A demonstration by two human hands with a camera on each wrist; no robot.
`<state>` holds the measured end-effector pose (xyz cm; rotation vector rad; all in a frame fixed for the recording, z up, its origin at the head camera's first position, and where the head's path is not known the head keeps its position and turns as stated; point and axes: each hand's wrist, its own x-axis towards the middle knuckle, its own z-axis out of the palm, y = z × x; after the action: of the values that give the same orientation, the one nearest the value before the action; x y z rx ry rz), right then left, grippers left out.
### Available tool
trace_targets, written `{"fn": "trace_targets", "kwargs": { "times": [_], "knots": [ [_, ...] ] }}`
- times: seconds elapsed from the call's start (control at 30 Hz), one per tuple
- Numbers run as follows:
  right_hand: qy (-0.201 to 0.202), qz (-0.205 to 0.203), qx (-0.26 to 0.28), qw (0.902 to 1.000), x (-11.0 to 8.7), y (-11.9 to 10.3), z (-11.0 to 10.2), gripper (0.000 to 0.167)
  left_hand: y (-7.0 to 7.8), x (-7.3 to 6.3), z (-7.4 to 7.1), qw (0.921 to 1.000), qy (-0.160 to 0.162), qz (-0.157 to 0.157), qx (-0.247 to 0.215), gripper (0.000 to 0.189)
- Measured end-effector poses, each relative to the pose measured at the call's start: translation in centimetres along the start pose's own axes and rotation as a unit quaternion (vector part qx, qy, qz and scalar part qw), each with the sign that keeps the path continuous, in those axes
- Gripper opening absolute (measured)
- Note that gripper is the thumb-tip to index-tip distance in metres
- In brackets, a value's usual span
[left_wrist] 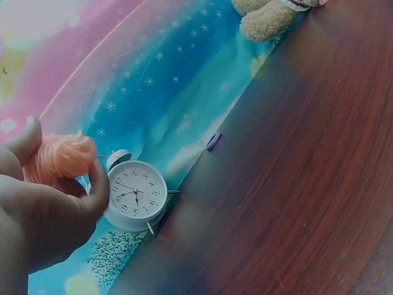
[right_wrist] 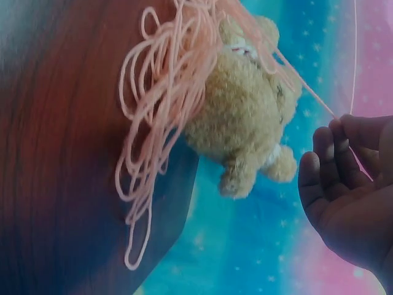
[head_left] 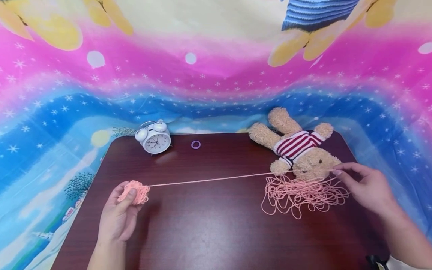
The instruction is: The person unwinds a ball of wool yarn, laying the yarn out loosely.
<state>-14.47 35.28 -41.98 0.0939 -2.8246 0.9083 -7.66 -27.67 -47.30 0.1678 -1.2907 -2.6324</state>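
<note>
My left hand (head_left: 118,215) grips a small wound bundle of peach yarn (head_left: 136,192), thumb across its front. From the bundle a single yarn strand (head_left: 209,180) runs nearly straight across to my right hand (head_left: 369,187), which pinches it between thumb and index finger beside the teddy bear's head. The right wrist view shows the pinched strand (right_wrist: 313,93) at the fingertips, the other fingers bent. Below the bear's head lies a loose heap of yarn loops (head_left: 305,195) on the table. The teddy bear (head_left: 312,163) lies on its back in a red-and-white striped sweater.
A white twin-bell alarm clock (head_left: 156,142) stands at the table's back left. Right of it lies a small purple ring (head_left: 195,144). The dark wooden table (head_left: 202,232) meets a colourful printed cloth (head_left: 209,86) behind and at the sides.
</note>
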Motion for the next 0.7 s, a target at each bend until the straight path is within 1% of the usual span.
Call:
{"fn": "trace_targets", "kwargs": {
  "times": [0.17,0.23,0.33,0.47,0.57,0.7],
  "knots": [
    [0.024,0.025,-0.002,0.9994,0.4,1.5,-1.1,0.026,0.2,0.0,-0.1,0.9999,0.004,-0.01,-0.004,0.033],
    [0.034,0.034,-0.006,0.9988,0.5,2.2,-1.4,0.027,0.4,-0.1,-0.3,0.9999,0.006,-0.014,-0.007,0.034],
    [0.037,0.062,0.001,0.9974,0.6,3.0,-1.7,0.03,0.6,-0.1,-0.7,0.9997,0.013,-0.017,-0.014,0.033],
    [0.039,0.093,0.009,0.9949,0.7,3.9,-2.0,0.035,0.9,-0.4,-1.4,0.9994,0.018,-0.013,-0.027,0.033],
    [0.042,0.099,0.002,0.9942,0.8,4.5,-2.2,0.037,1.1,-0.4,-1.8,0.9995,0.013,-0.005,-0.029,0.037],
    [0.041,0.106,0.002,0.9935,1.0,5.3,-2.4,0.038,1.3,-0.4,-2.2,0.9999,0.012,0.0,-0.008,0.036]
  ]
}}
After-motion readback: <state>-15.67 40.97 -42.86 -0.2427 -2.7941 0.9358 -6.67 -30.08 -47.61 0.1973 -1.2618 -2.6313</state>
